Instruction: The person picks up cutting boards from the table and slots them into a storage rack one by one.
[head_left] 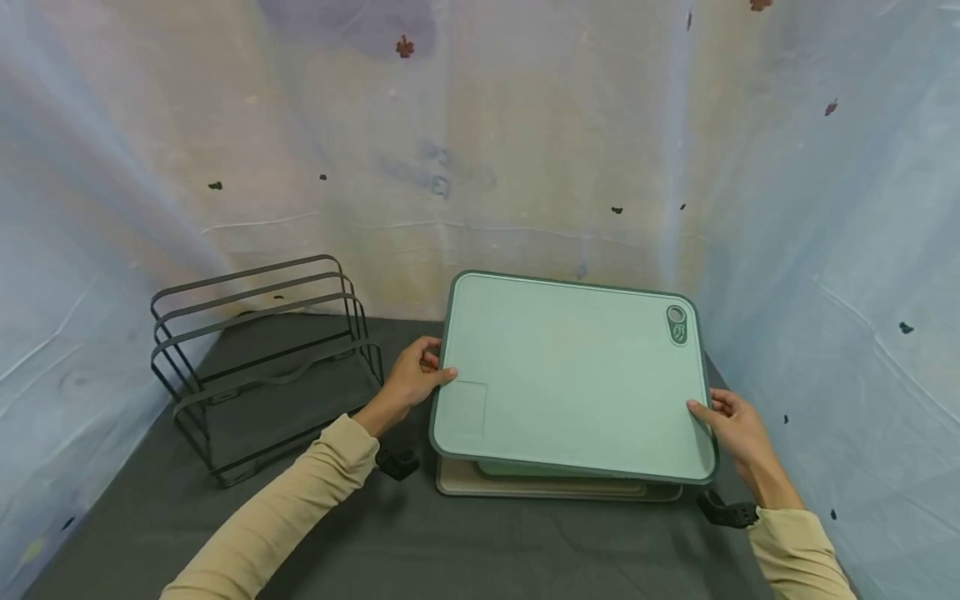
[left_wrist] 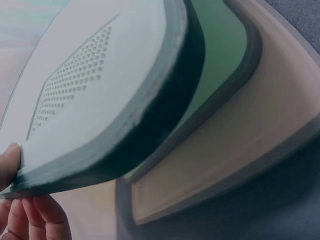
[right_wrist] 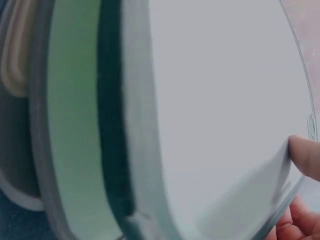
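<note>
Between my two hands is a large pale green cutting board (head_left: 570,375) with a dark green rim, a textured square and a ringed corner hole. My left hand (head_left: 414,371) pinches its left edge, thumb on top and fingers beneath. At the opposite edge my right hand (head_left: 738,429) holds it the same way. In the left wrist view the board is raised and tilted above a smaller green board (left_wrist: 222,55), which lies on a beige board (left_wrist: 250,135). Most of both lower boards is hidden from the head view.
A dark metal rack (head_left: 273,333) with several upright loops stands on the left of the dark grey table cloth (head_left: 540,550). Pale sheeting (head_left: 525,142) with small leaf-like marks hangs behind and along both sides.
</note>
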